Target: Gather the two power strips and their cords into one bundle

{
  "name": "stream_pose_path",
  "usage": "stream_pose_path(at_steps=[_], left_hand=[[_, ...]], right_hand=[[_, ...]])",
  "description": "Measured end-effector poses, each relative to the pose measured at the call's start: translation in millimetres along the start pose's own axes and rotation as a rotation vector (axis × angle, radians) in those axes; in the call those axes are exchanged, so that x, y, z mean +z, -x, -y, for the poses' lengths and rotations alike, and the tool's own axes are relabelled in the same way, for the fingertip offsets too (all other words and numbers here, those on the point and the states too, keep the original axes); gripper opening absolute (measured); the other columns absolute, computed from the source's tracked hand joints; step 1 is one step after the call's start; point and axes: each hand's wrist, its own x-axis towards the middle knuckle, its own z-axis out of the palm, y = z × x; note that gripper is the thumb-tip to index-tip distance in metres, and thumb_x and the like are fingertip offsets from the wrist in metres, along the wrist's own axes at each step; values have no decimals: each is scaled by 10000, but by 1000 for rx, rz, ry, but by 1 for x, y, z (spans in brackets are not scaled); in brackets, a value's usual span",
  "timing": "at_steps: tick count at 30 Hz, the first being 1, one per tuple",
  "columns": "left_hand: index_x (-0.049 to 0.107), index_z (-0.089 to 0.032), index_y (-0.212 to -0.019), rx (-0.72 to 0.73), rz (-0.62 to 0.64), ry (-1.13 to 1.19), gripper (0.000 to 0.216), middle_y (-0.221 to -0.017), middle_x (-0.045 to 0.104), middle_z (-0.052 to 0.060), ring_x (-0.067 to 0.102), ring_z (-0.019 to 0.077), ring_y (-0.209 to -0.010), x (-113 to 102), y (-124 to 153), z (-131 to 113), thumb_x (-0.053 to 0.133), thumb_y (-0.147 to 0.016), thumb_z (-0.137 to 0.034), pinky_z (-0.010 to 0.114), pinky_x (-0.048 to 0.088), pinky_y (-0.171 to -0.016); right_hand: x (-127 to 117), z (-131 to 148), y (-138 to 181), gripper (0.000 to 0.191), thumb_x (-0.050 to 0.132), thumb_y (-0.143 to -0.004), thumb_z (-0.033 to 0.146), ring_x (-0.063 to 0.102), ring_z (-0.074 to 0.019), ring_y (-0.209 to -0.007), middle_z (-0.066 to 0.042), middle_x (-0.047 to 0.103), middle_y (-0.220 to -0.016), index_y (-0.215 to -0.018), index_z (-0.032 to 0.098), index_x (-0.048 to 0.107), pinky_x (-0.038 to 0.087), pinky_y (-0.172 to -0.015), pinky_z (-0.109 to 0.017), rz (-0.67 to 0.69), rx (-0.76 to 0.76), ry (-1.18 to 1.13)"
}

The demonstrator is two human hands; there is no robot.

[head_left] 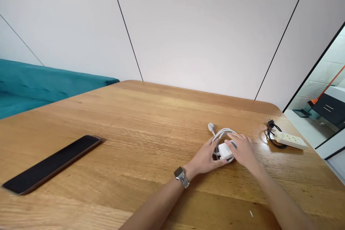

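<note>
Where both hands meet, toward the far right part of the broad light-oak wooden table (121,115), a small white square charger block (224,150) sits between them. Left hand (206,159) lies palm-in against the block's near left side, fingers curled loosely round it; a silver metal-link wristwatch (181,176) sits on that wrist. Right hand (242,149) covers the block's right side and top from above, fingers bent over it. Neither hand is spread flat: both are cupped, pressed in on the block from opposite sides. Whether the block is lifted or resting on the wood cannot be told; it is at table level.

Looped white cable (222,133) arcs out just beyond the fingertips, coiled round the block, part of it hidden under the hands. Its white plug end (211,127) pokes out past the coil, up and to the left of the grip, lying on the wood.

Right of the grip, apart from it, a cream rectangular power strip (289,140) lies near the table's right edge, its black cord (271,133) bundled at the end nearer the hands.

Well to the left of the grip, a long black flat tablet-like slab with a brown edge (52,163) lies face up. Behind that, off the table, a teal upholstered seat (40,84) meets the white panelled wall (202,25).
</note>
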Motion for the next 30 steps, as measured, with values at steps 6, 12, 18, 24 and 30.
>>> stream_pose_path(at_steps=[6,12,18,24,30], left_hand=[[307,-222,-1448,93,129,33,962,-1470,341,151,369,348,-1310,60,-9,-59,730,-636,-516,469,342,-1080],[343,-243,-1428,271,268,5,824,-1490,313,150,372,350,-1315,82,3,-77,604,-738,-612,470,368,-1038],[573,-217,-1124,185,22,-214,315,-1107,629,71,561,228,-1008,64,0,-56,517,-870,-395,371,428,-875],[573,-207,-1022,69,-61,-360,249,-994,583,58,525,216,-928,60,-13,-50,580,-829,-363,353,420,-805],[492,-252,-1220,63,-34,-388,553,-1208,497,75,465,262,-1067,59,-16,-41,693,-726,-396,404,401,-894]], right_hand=[[-39,-32,37,383,442,-876,544,625,-275,-938,-70,716,-942,-895,244,678,369,-907,-484,74,120,158],[-62,-80,59,470,413,-833,595,517,-173,-562,-12,553,-551,-541,227,417,355,-554,-292,6,265,86],[-76,-79,55,417,472,-778,583,435,-144,-494,29,450,-494,-568,232,394,319,-507,-263,-23,269,-6],[-77,-54,40,297,490,-756,516,530,-206,-664,-13,548,-624,-668,233,499,351,-578,-292,19,301,193],[-71,-51,52,366,474,-770,549,568,-255,-848,-61,630,-843,-868,226,615,412,-702,-345,-110,315,141]])
